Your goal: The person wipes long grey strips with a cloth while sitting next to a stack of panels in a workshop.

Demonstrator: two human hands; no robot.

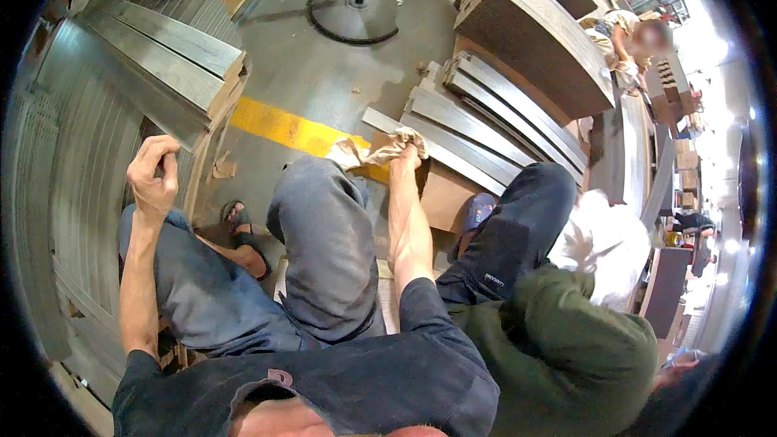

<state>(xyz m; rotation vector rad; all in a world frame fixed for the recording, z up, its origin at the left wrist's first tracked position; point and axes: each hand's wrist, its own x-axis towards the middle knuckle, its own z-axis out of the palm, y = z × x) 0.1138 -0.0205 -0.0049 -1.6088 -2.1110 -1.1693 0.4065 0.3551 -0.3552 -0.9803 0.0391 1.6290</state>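
My right hand (410, 152) reaches forward with its fingers closed round a crumpled cream cloth (350, 154), which also hangs out to the left. The cloth is at the near end of a pile of long grey wood-look planks (465, 139). Raised over my left thigh, my left hand (154, 174) has its fingers curled in; whether anything small is between them is hidden. Just beyond it lies a stack of grey planks (174, 53) with pale cut ends.
Beside me on the right sits a person in a green top (579, 348). Taller plank stacks (534, 32) stand at the far right, with another person (623, 44) near them. A round black stand base (352, 16) and a yellow floor stripe (283, 128) are ahead.
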